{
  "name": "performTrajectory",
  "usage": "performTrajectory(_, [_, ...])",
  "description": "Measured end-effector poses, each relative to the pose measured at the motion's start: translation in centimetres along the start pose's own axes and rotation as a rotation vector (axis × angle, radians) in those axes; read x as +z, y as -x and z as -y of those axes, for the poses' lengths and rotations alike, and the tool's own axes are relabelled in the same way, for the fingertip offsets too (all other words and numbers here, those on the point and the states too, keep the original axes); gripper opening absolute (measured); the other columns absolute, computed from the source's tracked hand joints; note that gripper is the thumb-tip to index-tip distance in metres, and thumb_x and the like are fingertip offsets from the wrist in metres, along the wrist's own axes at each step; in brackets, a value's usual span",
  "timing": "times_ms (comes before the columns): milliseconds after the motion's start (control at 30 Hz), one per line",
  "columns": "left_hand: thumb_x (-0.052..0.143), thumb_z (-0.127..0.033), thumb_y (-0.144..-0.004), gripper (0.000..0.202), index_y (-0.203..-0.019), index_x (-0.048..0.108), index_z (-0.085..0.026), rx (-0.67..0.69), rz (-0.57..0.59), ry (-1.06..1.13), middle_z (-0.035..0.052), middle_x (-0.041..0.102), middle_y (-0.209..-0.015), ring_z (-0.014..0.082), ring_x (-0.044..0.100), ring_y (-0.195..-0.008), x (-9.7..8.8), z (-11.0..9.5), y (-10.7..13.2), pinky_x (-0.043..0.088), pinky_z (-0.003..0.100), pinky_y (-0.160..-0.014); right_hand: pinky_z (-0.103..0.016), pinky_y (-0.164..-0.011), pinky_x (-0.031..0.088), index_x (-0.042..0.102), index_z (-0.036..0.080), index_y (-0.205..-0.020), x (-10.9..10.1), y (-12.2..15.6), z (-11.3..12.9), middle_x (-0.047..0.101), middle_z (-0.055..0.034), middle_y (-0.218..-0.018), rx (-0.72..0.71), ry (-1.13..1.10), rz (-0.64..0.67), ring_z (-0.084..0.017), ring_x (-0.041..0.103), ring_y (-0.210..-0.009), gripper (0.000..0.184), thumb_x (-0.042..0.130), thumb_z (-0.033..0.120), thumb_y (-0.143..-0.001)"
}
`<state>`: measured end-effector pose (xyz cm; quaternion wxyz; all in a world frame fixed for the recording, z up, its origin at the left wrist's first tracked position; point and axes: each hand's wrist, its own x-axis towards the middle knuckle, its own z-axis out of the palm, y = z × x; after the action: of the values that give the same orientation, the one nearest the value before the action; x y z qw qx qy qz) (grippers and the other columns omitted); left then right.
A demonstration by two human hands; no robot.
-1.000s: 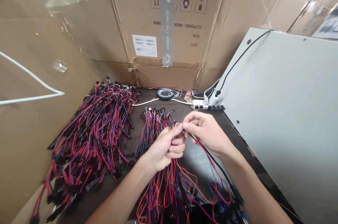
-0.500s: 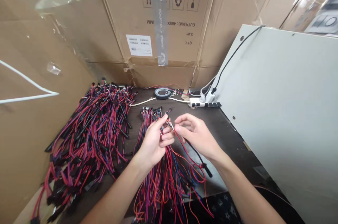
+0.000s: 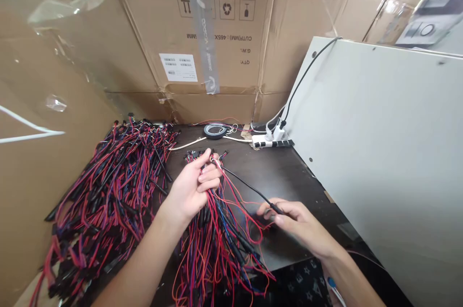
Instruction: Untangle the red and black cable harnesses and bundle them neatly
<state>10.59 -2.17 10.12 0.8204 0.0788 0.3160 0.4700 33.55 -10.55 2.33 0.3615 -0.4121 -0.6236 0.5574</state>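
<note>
Mid-frame, wire bundle [image 3: 211, 230] gripped by left hand [image 3: 190, 186]; black lead [image 3: 249, 187] pinched by right hand [image 3: 296, 222] (fingertips only).

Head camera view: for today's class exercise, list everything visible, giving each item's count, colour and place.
cardboard: several sheets, brown, behind and left of the desk
tape roll: one, black, back of the desk
power strip: one, white, back right of the desk
panel: one, pale grey, right of the desk
desk: one, dark brown, centre
wire pile: one, red, black and blue, left on the desk
wire bundle: one, red, black and blue, centre
black cable: one, black, running from the wire bundle to the right hand
left hand: one, gripping the wire bundle
right hand: one, pinching the black cable
</note>
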Motion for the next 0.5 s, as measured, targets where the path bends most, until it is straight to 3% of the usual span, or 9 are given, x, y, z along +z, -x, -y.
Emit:
performTrajectory(67, [0.028,-0.026,-0.100,0.038,-0.073,0.050,-0.010,-0.035,0.043,0.003,-0.0080,0.028,-0.052,-0.0003,0.031,-0.029,0.5,0.8,0.1,0.020,0.010,-0.024,-0.038,-0.095,0.041,0.062,0.016,-0.076,0.6,0.4,-0.4,0.056,-0.0121,-0.124,-0.048,-0.074,-0.064,-0.026,0.052,-0.115,0.033,0.059,0.048,-0.084])
performTrajectory(133, [0.030,-0.027,-0.100,0.038,-0.073,0.050,-0.010,-0.056,0.073,-0.009,-0.0084,0.027,-0.052,-0.0005,0.031,-0.029,1.2,1.6,0.2,0.020,0.009,-0.025,-0.040,-0.100,0.038,0.058,0.018,-0.084,1.3,0.5,-0.3,0.053,-0.0128,-0.129,-0.070,-0.166,-0.082,-0.026,0.051,-0.119,0.031,0.063,0.049,-0.082])
performTrajectory(233, [0.034,-0.029,-0.099,0.036,-0.074,0.051,-0.010,-0.077,0.098,-0.086,-0.0085,0.028,-0.053,-0.0008,0.030,-0.029,2.9,2.7,0.5,0.019,0.009,-0.025,-0.040,-0.095,0.043,0.048,0.023,-0.117,2.2,-0.1,0.9,0.062,-0.0107,-0.113,-0.005,-0.221,0.011,-0.022,0.060,-0.104,0.049,0.068,0.047,-0.079])
performTrajectory(300, [0.035,-0.030,-0.098,0.035,-0.073,0.051,-0.011,-0.085,0.110,-0.162,-0.0077,0.031,-0.054,-0.0013,0.028,-0.029,4.2,3.0,0.6,0.018,0.009,-0.024,-0.038,-0.092,0.045,0.045,0.022,-0.124,2.7,-0.8,2.1,0.066,-0.0086,-0.104,0.020,-0.203,0.104,-0.021,0.061,-0.099,0.061,0.073,0.046,-0.075])
performTrajectory(367, [0.037,-0.030,-0.098,0.035,-0.071,0.049,-0.012,-0.060,0.118,-0.237,-0.0071,0.033,-0.054,-0.0017,0.026,-0.029,5.4,2.9,0.7,0.016,0.009,-0.024,-0.037,-0.089,0.047,0.047,0.019,-0.121,3.6,-1.7,3.1,0.067,-0.0086,-0.097,-0.005,-0.319,0.234,-0.021,0.063,-0.096,0.064,0.073,0.051,-0.071])
performTrajectory(433, [0.039,-0.030,-0.097,0.033,-0.069,0.047,-0.013,-0.019,0.122,-0.301,-0.0070,0.034,-0.053,-0.0015,0.026,-0.029,6.1,2.3,0.6,0.016,0.008,-0.025,-0.035,-0.078,0.051,0.046,0.017,-0.118,4.8,-2.6,3.6,0.069,-0.0085,-0.088,-0.023,-0.559,0.347,-0.020,0.067,-0.082,0.064,0.069,0.057,-0.073])
performTrajectory(500, [0.042,-0.028,-0.096,0.032,-0.067,0.045,-0.014,0.035,0.126,-0.376,-0.0067,0.034,-0.052,0.0002,0.031,-0.031,6.2,1.4,0.2,0.021,0.008,-0.027,-0.026,-0.054,0.049,0.048,0.016,-0.111,6.3,-3.3,3.9,0.068,-0.0050,-0.070,0.022,-0.727,0.329,-0.015,0.062,-0.055,0.055,0.062,0.059,-0.078])
